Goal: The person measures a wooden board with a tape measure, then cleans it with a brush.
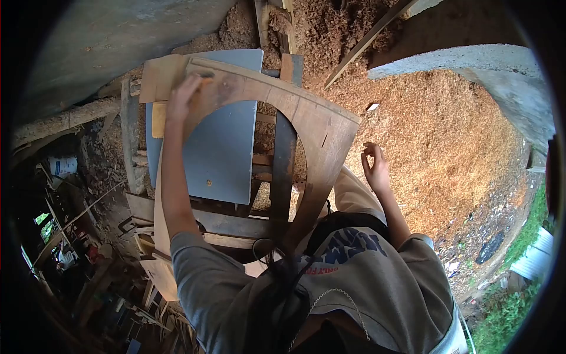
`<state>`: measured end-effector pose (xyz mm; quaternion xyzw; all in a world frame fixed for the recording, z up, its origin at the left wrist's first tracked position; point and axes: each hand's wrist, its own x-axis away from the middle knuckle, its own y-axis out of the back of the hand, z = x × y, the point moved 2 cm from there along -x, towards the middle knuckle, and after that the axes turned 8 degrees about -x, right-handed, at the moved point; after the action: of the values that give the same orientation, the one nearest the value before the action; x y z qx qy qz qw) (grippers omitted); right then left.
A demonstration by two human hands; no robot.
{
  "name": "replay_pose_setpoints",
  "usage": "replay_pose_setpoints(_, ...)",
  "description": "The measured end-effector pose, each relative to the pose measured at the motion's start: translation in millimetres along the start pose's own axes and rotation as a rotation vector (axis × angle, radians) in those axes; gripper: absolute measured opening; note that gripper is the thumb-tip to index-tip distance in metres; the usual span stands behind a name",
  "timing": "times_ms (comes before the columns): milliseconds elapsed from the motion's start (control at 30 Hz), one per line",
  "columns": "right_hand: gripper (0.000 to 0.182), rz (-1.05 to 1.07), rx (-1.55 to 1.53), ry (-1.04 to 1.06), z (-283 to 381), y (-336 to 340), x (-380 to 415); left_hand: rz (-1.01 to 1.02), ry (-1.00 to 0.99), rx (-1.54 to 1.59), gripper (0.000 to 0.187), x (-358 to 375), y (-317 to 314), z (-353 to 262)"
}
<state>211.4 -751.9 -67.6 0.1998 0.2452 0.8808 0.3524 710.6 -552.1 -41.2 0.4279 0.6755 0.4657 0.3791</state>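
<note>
My left hand [184, 97] is closed on a small orange and dark tool [206, 76], too small to name exactly. It is over the far left part of a curved wooden panel [330, 127] with a big arched cut-out, beside a dark patch in the wood. My right hand [376, 169] hangs in the air to the right of the panel, above the sawdust. Its fingers are loosely curled, with a gap to the thumb, and nothing shows in them.
Under the panel lies a blue-grey board [221, 156] on a wooden frame [282, 171]. Wood shavings [436, 159] cover the ground to the right. A wooden pole [368, 44] slants at the back. Scrap wood [156, 277] is piled at lower left.
</note>
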Motion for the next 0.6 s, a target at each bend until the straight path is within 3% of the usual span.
replay_pose_setpoints(33,0.027,0.009,-0.003,-0.004,-1.3,-1.1,0.8,0.003,0.001,0.0,0.029,-3.8,4.5,4.5)
replay_pose_setpoints(100,0.027,0.002,-0.012,-0.007,-2.7,-3.1,5.0,-0.029,0.365,-0.165,0.032,-11.5,20.2,14.1)
replay_pose_setpoints(167,0.027,-0.017,-0.019,-0.001,-3.0,0.6,3.0,-0.108,0.35,-0.144,0.035,-13.9,21.5,1.0)
replay_pose_setpoints(233,0.026,-0.033,-0.006,-0.019,-3.2,3.9,4.8,-0.042,0.079,-0.171,0.031,-13.8,11.6,-20.8)
replay_pose_setpoints(300,0.024,-0.062,-0.043,-0.036,-6.1,4.5,5.6,-0.093,0.093,-0.115,0.029,-11.4,7.3,4.3)
replay_pose_setpoints(367,0.023,-0.083,-0.059,-0.047,-8.3,5.1,4.2,-0.132,0.494,-0.34,0.026,-16.7,22.1,12.1)
replay_pose_setpoints(500,0.023,-0.076,-0.066,-0.07,-7.4,3.6,5.1,-0.219,0.567,-0.408,0.024,-44.7,19.6,1.6)
replay_pose_setpoints(567,0.022,-0.053,-0.063,-0.079,-7.9,2.8,4.1,0.059,0.674,-0.352,0.032,-64.4,19.0,-30.2)
replay_pose_setpoints(600,0.022,-0.053,-0.076,-0.069,-7.1,2.6,3.8,0.072,0.61,-0.31,0.034,-69.8,10.5,-51.6)
